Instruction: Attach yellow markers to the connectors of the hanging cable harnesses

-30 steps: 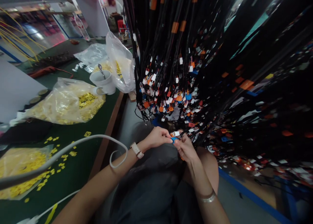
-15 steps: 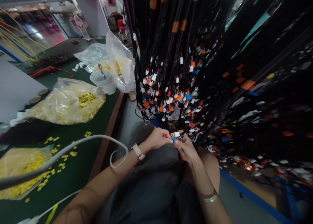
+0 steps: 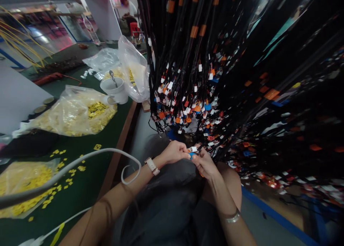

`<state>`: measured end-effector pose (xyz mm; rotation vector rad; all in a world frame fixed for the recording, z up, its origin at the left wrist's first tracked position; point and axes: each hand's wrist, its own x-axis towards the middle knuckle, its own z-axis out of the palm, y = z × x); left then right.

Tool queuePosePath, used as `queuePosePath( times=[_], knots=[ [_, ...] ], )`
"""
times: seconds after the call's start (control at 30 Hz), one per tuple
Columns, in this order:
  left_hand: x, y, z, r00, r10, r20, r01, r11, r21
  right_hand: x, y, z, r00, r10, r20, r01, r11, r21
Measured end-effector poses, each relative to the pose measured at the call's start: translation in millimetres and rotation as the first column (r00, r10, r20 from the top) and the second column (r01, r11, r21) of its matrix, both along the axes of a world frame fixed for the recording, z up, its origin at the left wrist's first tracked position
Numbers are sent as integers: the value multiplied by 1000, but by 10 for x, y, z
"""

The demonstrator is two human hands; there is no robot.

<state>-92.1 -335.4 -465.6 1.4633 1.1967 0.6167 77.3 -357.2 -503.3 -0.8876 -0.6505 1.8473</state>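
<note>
Above my lap, both hands meet at a small blue connector. The fingertips of my left hand pinch it from the left. From the other side, my right hand is closed on it with thumb and fingers. A white connector sits just above the blue one, close to the fingertips. Beyond my hands hangs a thick bundle of black wire harnesses, its ends crowded with white, orange, blue and red connectors. What lies inside my right palm is hidden.
On the green table at left lie a bag of yellow parts, another open bag and scattered yellow pieces. A white mug with a spoon stands behind. A grey cable arches over my left forearm. A person is far back.
Both hands stay at the blue connector with almost the same grip. The white connector above it has tilted slightly and sits a little lower. The view has shifted slightly.
</note>
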Motion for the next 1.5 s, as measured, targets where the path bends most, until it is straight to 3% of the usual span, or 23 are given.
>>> queuePosePath(
  times=[0.13,0.23,0.33,0.47,0.83,0.93,1.03,1.23,1.5],
  knots=[
    [-10,7,24,989,16,148,-5,997,-74,-1,4,15,998,-38,-42,37,998,-42],
    [-14,14,51,956,86,280,-28,978,-205,-8,3,12,995,-30,-93,24,998,-63],
    [-24,36,56,928,201,315,-103,947,-303,-13,3,8,995,-6,-102,-1,998,-66],
    [-46,66,44,910,244,336,-128,935,-332,-8,4,10,996,-13,-88,8,998,-57],
    [7,12,37,996,46,74,-22,954,-300,-120,-19,25,989,-47,138,44,999,27],
    [5,25,-25,994,20,109,2,980,-200,-138,16,-3,971,-84,223,91,996,-22],
    [8,38,-86,981,-6,194,35,988,-148,-133,72,-37,942,-193,276,220,973,-69],
    [22,33,-26,976,63,208,-29,986,-163,-48,234,-2,917,-397,-31,380,895,-236],
    [-3,52,122,959,182,218,-120,955,-269,-5,423,105,898,-435,-68,406,878,-252]
  ],
)
